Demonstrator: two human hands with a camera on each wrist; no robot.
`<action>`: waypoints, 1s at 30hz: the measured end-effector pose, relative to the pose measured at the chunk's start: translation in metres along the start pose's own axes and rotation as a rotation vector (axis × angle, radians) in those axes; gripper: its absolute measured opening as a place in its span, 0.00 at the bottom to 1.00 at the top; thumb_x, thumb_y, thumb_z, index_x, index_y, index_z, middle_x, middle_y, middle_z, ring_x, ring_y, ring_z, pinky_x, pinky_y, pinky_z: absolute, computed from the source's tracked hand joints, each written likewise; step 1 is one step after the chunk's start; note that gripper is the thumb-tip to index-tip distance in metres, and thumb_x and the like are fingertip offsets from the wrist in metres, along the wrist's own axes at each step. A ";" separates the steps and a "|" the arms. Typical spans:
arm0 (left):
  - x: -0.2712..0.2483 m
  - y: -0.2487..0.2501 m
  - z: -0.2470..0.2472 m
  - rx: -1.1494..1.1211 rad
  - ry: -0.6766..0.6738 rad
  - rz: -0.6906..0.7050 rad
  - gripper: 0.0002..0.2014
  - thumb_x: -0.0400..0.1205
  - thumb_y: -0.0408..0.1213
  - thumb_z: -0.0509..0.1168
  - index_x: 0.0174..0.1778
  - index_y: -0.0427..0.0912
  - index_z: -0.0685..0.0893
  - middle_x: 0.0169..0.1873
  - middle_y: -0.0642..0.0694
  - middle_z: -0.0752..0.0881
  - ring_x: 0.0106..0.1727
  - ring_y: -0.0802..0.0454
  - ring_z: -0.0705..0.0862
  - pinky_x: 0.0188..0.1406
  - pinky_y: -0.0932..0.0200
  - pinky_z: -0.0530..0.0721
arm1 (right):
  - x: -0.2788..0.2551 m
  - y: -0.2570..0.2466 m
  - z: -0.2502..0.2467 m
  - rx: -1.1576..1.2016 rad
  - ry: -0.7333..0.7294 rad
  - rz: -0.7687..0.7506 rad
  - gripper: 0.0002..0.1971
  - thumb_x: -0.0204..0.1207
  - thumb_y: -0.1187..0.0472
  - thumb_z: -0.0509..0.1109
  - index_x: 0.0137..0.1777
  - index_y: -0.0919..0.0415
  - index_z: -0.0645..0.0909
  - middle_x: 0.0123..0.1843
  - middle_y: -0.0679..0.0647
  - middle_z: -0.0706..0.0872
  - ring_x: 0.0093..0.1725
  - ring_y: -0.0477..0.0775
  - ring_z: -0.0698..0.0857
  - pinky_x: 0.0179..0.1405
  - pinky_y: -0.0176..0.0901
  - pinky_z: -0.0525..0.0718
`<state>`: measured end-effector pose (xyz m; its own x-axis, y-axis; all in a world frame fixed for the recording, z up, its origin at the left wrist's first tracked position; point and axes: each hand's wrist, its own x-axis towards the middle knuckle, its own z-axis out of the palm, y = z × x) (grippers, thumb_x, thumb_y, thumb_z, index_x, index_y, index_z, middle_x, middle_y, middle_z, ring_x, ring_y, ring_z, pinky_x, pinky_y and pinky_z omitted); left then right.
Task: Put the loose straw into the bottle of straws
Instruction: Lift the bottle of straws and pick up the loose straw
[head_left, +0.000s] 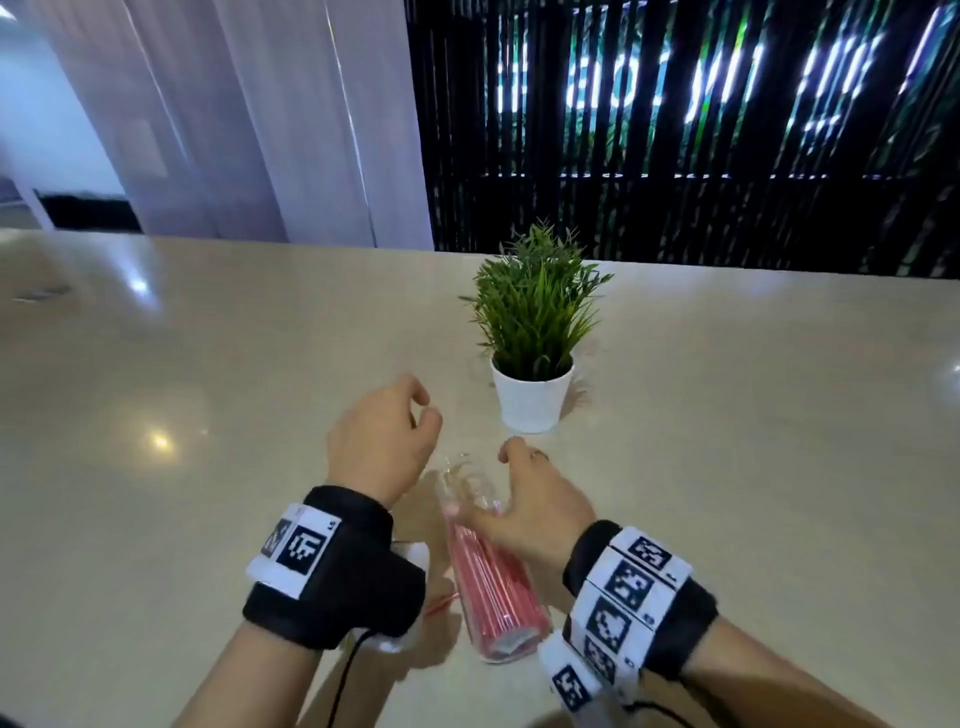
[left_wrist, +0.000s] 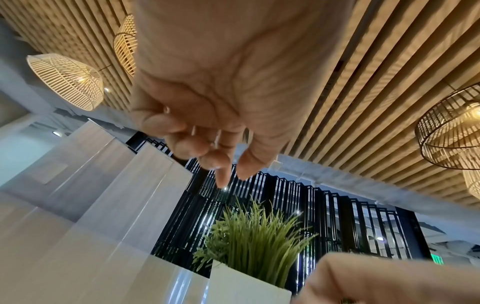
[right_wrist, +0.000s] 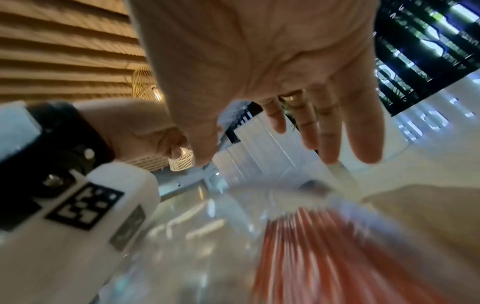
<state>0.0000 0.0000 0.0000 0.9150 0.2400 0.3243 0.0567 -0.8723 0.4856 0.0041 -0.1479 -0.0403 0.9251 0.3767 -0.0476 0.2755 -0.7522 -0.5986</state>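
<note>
Clear bottle (head_left: 491, 566) of pink straws: laid flat on the surface (head_left: 182, 364), mouth accessible. Loose straw (head_left: 441, 603): beside it, largely hidden. Left hand (head_left: 379, 441), right hand (head_left: 535, 509): fingers relaxed apart, nothing held.

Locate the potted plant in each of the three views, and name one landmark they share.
Head: the potted plant stands at centre on the table, beyond both hands.
Left wrist: at bottom centre, below the left hand's fingertips.
Right wrist: not clearly in it; the right hand fills the middle.
Shared landmark: the black slatted wall.
</note>
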 end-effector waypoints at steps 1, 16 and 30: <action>-0.003 0.000 0.001 0.018 0.001 -0.020 0.12 0.78 0.44 0.56 0.53 0.45 0.78 0.30 0.49 0.79 0.39 0.42 0.80 0.35 0.54 0.73 | 0.001 -0.002 0.006 0.011 -0.051 0.032 0.39 0.63 0.32 0.66 0.66 0.55 0.59 0.66 0.59 0.74 0.59 0.62 0.81 0.55 0.51 0.79; -0.018 -0.014 0.023 0.015 -0.067 -0.028 0.09 0.79 0.44 0.56 0.51 0.46 0.74 0.36 0.47 0.83 0.41 0.42 0.79 0.35 0.55 0.68 | 0.008 0.014 -0.002 0.314 0.071 0.126 0.36 0.59 0.45 0.73 0.64 0.55 0.62 0.56 0.60 0.80 0.50 0.62 0.84 0.52 0.59 0.85; -0.039 -0.020 0.062 0.242 -0.885 0.096 0.15 0.70 0.47 0.71 0.47 0.44 0.79 0.43 0.47 0.81 0.45 0.47 0.78 0.47 0.54 0.75 | -0.021 0.035 -0.066 0.799 0.214 0.081 0.34 0.59 0.59 0.80 0.62 0.55 0.64 0.53 0.53 0.81 0.53 0.54 0.84 0.52 0.52 0.83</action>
<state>-0.0124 -0.0179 -0.0727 0.8861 -0.1642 -0.4334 -0.0443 -0.9609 0.2734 0.0121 -0.2179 -0.0075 0.9860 0.1667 -0.0099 0.0124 -0.1319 -0.9912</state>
